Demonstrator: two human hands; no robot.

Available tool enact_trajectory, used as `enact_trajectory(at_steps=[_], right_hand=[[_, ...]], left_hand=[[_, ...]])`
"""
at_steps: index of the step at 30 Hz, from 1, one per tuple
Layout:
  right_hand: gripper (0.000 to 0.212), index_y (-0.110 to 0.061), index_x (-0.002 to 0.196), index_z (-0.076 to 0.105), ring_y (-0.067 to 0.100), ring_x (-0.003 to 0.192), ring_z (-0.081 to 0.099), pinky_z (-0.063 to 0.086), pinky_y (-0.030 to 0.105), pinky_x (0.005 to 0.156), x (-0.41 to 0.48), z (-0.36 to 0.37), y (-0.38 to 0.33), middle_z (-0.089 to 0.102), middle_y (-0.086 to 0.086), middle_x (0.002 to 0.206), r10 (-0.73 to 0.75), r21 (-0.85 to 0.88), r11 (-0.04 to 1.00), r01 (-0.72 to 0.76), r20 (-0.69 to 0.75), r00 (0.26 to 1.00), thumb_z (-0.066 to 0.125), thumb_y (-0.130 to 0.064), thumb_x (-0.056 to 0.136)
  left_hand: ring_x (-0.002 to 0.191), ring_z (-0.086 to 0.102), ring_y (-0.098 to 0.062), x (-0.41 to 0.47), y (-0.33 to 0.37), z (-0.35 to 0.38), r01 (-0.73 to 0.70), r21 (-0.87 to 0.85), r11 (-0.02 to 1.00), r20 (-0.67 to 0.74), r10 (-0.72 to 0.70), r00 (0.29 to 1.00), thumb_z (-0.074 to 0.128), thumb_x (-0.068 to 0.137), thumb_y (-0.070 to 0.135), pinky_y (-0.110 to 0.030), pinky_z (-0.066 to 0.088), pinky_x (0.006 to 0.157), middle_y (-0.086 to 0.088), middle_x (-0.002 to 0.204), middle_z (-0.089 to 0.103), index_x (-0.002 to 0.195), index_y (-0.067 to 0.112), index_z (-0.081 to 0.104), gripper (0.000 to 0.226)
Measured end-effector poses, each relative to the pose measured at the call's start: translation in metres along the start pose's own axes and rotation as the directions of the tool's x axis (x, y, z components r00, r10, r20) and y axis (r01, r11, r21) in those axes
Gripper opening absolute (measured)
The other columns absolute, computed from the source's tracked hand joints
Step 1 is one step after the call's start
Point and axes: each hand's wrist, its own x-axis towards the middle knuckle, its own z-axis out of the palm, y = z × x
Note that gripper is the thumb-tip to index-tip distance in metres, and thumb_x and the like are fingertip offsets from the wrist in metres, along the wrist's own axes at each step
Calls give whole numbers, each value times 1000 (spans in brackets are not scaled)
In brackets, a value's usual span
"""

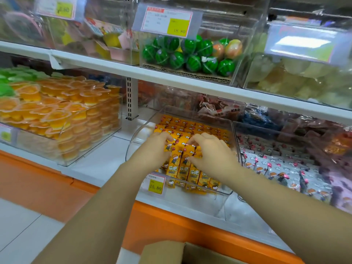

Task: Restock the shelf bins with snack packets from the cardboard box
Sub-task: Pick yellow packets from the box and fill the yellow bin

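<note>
A clear plastic bin on the lower shelf holds rows of yellow snack packets with a cartoon figure. Both my hands are inside the bin at its front. My left hand and my right hand each pinch the tops of upright yellow packets standing in a front row. Only the top edge of the cardboard box shows at the bottom of the view, below my arms.
Orange jelly cups fill a bin to the left. White packets lie in the bin to the right. Green watermelon balls sit in a bin on the shelf above. A 15.80 price tag hangs on the bin front. The shelf base is orange.
</note>
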Motion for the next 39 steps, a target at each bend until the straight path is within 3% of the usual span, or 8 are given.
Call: enact_trajectory(at_steps=[7,12,19,25,30,34,37,39], right_hand=[[25,-23,114,60,14,102,52,43,32,86,-73,-24,-1,60,-5,111,-84,173,979,105,-122,989,59,-28,89],[22,-21,107,63,14,74,55,45,32,70,-143,-19,23,62,-5,92,21,380,925,14,-90,996,63,-16,85],[20,-15,104,63,11,74,58,47,25,73,-260,40,81,59,-11,81,249,445,837,-317,206,946,66,-14,84],[36,-18,124,54,18,102,61,48,31,89,-330,101,130,64,1,110,362,290,758,-584,557,747,61,-27,90],[57,-24,145,34,23,103,60,49,25,72,-354,145,158,60,8,127,387,100,771,-629,711,587,56,-28,92],[59,-16,147,29,16,77,55,37,16,52,-358,160,160,61,8,95,346,54,761,-647,809,474,50,-10,92],[57,-13,145,32,17,90,57,33,10,53,-354,164,158,53,15,130,284,71,760,-646,858,429,55,-14,93],[60,-16,143,36,22,115,53,42,12,75,-353,166,158,42,8,144,269,104,751,-652,854,446,63,-19,89]], left_hand=[[98,56,-18,-54,38,2,-292,195,936,-91,314,945,53,93,19,-42,49,80,5,111,56,110,24,60,20],[103,57,-21,-100,66,39,-449,201,871,73,444,893,51,92,17,-42,48,81,2,109,60,108,22,61,20],[106,56,-22,-154,77,135,-367,174,914,435,263,861,50,94,20,-37,47,85,-3,116,58,114,19,59,22],[115,49,-23,-191,34,222,-128,236,963,548,-23,836,52,95,30,-37,45,93,-4,127,47,128,24,51,33],[129,35,-28,-202,-3,257,-37,395,918,579,-218,785,55,93,36,-39,36,106,-6,141,38,140,28,39,50],[121,44,-28,-198,-9,268,57,335,940,545,-243,802,57,91,26,-37,39,101,-8,138,35,132,23,46,42],[107,54,-27,-195,-10,272,142,276,951,539,-275,796,63,88,21,-38,45,95,-9,135,33,124,20,48,39],[103,55,-26,-192,-10,273,174,257,951,552,-292,781,66,86,17,-38,46,93,-9,134,32,123,19,49,41]])
